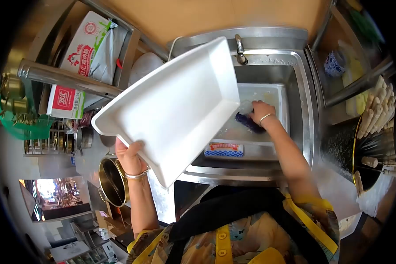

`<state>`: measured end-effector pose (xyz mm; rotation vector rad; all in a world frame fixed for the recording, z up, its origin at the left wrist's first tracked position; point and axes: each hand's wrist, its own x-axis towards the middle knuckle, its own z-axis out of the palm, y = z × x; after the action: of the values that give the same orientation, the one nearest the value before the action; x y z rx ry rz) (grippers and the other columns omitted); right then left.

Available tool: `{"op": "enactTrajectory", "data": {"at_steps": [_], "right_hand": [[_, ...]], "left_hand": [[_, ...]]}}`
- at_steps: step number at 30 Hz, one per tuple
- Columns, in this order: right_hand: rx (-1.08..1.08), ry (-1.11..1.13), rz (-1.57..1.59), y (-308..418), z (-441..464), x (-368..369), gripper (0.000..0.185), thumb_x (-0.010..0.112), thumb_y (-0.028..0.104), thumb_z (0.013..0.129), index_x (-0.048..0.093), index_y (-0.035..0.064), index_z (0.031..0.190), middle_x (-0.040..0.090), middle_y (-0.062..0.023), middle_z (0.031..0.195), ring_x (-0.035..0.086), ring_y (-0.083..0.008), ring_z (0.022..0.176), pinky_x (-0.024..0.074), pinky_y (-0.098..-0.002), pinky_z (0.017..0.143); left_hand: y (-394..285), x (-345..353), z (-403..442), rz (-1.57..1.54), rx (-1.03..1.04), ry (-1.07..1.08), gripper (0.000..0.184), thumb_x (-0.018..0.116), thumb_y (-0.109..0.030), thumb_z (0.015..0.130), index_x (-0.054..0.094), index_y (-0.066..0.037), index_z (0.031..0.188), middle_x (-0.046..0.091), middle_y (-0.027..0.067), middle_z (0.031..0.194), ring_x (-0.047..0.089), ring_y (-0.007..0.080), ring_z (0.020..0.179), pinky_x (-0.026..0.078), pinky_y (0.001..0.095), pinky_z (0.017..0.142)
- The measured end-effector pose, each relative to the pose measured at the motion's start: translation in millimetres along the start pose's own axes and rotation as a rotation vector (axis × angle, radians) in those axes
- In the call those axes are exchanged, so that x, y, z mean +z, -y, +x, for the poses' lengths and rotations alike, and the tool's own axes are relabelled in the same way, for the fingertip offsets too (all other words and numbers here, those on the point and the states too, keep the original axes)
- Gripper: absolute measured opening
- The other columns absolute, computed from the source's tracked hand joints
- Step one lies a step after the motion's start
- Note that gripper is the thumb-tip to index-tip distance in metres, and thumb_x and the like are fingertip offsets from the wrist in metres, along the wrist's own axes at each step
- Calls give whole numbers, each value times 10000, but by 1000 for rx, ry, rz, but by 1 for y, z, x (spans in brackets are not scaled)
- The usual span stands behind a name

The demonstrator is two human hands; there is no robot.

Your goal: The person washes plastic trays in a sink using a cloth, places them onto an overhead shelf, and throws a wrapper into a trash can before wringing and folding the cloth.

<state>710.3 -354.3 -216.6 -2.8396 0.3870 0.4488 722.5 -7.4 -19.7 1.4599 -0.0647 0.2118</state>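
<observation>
Faced tan wall behind steel sink; gripped white tray with left hand, hiding sink's left part; had right hand at dark bundle inside, could not tell finger grip.

A plain tan wall spans the top centre. A grey tubular-metal rack stands at upper left, another metal rack at upper right; a bright rectangular window or screen shows lower left.

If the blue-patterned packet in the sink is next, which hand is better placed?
Probably the right hand: it is down inside the sink, near the packet, whereas the left hand grips the edge of the white tray.
</observation>
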Motion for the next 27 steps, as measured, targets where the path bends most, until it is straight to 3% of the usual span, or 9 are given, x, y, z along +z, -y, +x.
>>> {"op": "enactTrajectory", "data": {"at_steps": [2, 3, 7, 9, 14, 16, 22, 25, 27], "right_hand": [[-102, -342, 721, -14, 20, 3, 366, 630, 179, 737, 553, 53, 1071, 601, -94, 962, 583, -281, 888, 460, -330, 798], [-89, -366, 1022, -17, 26, 2, 338, 568, 122, 738, 547, 64, 1071, 597, -132, 899, 589, -279, 830, 461, -345, 755], [-160, -437, 905, -7, 20, -23, 280, 563, 89, 739, 558, 56, 1017, 576, -132, 831, 571, -295, 772, 452, -381, 724], [-214, -695, 733, -2, 14, -22, 226, 577, 64, 729, 564, 57, 954, 553, -114, 780, 548, -301, 722, 443, -394, 680], [-138, -614, 662, 0, 3, -24, 198, 663, 134, 699, 534, 63, 831, 555, -108, 775, 556, -289, 707, 437, -392, 639], [22, -526, 642, 1, 3, -19, 247, 688, 189, 695, 482, 66, 753, 555, -100, 716, 550, -283, 668, 430, -380, 607], [-149, -489, 685, -9, -2, -34, 281, 683, 213, 710, 437, 78, 716, 514, -93, 589, 512, -296, 568, 399, -375, 539], [-155, -490, 664, -5, -1, -47, 270, 667, 212, 726, 438, 69, 733, 520, -103, 634, 510, -290, 596, 396, -372, 550], [-149, -508, 656, -9, -2, -50, 266, 662, 211, 733, 439, 66, 740, 516, -106, 644, 503, -282, 596, 395, -366, 553]], "left_hand": [[-1, -9, -2, 21, -46, 62, 475, 420, 90, 576, 518, 38, 1037, 592, 104, 901, 587, 175, 760, 485, 247, 663], [-5, -3, -6, 9, -75, 46, 498, 412, 82, 564, 509, 42, 1051, 595, 109, 875, 594, 181, 738, 495, 253, 655], [10, -7, -18, -93, -224, 25, 542, 400, 84, 539, 488, 59, 1073, 590, 126, 872, 595, 187, 718, 498, 251, 647], [24, -13, -19, -120, -276, 24, 544, 399, 88, 540, 487, 59, 1076, 590, 128, 870, 592, 189, 708, 499, 253, 643], [43, -13, -28, -153, -300, 23, 510, 408, 104, 545, 502, 38, 1042, 591, 112, 811, 574, 168, 632, 490, 237, 593], [35, -6, -31, -167, -302, -9, 493, 417, 108, 546, 510, 23, 1023, 594, 103, 819, 574, 164, 662, 485, 241, 605], [41, -14, -26, -102, -202, 13, 487, 431, 95, 566, 503, 1, 1038, 595, 84, 865, 584, 174, 730, 488, 265, 658], [53, -16, -21, -106, -218, -23, 505, 428, 80, 579, 486, -2, 1074, 585, 94, 911, 587, 190, 787, 498, 284, 688], [63, -21, -22, -128, -284, -25, 576, 432, 78, 587, 437, -11, 1156, 558, 138, 994, 583, 258, 865, 519, 348, 733]]}}
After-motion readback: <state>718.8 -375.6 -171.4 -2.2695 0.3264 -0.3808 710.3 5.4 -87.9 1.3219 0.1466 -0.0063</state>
